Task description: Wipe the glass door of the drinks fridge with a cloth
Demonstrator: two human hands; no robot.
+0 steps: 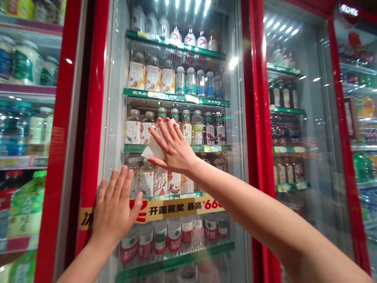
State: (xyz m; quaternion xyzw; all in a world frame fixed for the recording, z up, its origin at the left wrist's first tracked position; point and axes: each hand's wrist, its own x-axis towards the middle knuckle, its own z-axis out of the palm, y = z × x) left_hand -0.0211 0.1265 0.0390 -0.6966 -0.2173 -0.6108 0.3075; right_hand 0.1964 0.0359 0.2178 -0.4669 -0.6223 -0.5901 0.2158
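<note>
My right hand (175, 151) lies flat with its fingers spread against the glass door (238, 157) of a drinks fridge. Under its palm and fingers is a thin white sheet (152, 151), tissue or cloth, pressed to the glass; its corner sticks out at the left, and most of it is hidden. Lower down, my left hand (113, 206) rests flat on the door's left side, fingers outstretched and nothing visible in it. It covers part of a yellow banner (179, 207) across the door. Bottles (167, 76) stand in rows behind the glass.
Red door frames (94, 118) border the glass on both sides. Green-edged shelves (176, 98) carry the bottles inside. An open-looking shelf unit (28, 90) with drinks stands at the left. Another glass-door fridge (294, 220) is on the right, with more drinks (368, 106) beyond it.
</note>
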